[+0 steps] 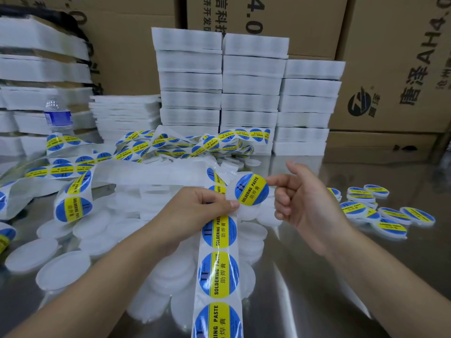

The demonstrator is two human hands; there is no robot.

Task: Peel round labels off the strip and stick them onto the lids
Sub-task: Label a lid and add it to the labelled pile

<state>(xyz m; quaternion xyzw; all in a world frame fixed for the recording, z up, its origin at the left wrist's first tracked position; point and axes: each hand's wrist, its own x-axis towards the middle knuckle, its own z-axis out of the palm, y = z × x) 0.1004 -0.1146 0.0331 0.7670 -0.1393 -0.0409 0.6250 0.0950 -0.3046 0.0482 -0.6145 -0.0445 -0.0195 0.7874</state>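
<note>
A strip (218, 272) of round blue-and-yellow labels runs from the bottom edge up the middle of the view. My left hand (195, 211) pinches a white round lid (231, 195) and the strip at its top end. A round label (251, 190) lies on that lid. My right hand (307, 203) is just right of the lid, with thumb and forefinger at the label's right edge. Several bare white lids (63, 269) lie piled on the table below and to the left. Several labelled lids (390, 215) lie at the right.
Loose label strip and empty backing (151, 172) tangle across the table behind my hands. Stacks of white foam trays (249, 93) stand at the back before cardboard boxes (402, 69). A water bottle (58, 115) stands at the left. The metal table (341, 289) shows at the lower right.
</note>
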